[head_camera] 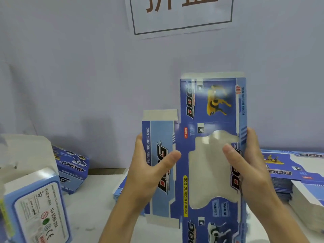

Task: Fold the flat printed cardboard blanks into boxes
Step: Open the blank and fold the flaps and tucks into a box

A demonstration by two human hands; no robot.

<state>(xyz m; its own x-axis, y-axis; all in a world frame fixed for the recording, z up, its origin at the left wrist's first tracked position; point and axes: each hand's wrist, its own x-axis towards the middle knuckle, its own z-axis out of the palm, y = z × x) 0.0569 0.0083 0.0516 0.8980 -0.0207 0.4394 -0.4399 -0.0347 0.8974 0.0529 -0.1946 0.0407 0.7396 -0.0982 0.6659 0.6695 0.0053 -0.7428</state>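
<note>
Two bare hands hold one flat printed cardboard blank [201, 137] upright in front of a pale wall, above the white table [98, 204]. Its left hand [149, 165] grips the narrow side panel, thumb pressed on the printed face and fingers curled behind the outer edge. Its right hand [245, 165] grips the opposite edge beside the clear window cut-out [210, 169], thumb lying over the window's rim and fingers wrapped behind. On the right, a stack of flat blanks [294, 172] lies on the table. At the left, a folded box [35, 204] stands with its label panel facing up, and a second folded box [73, 165] rests behind it near the wall. A white paper sign [180, 13] with dark characters hangs on the wall above
</note>
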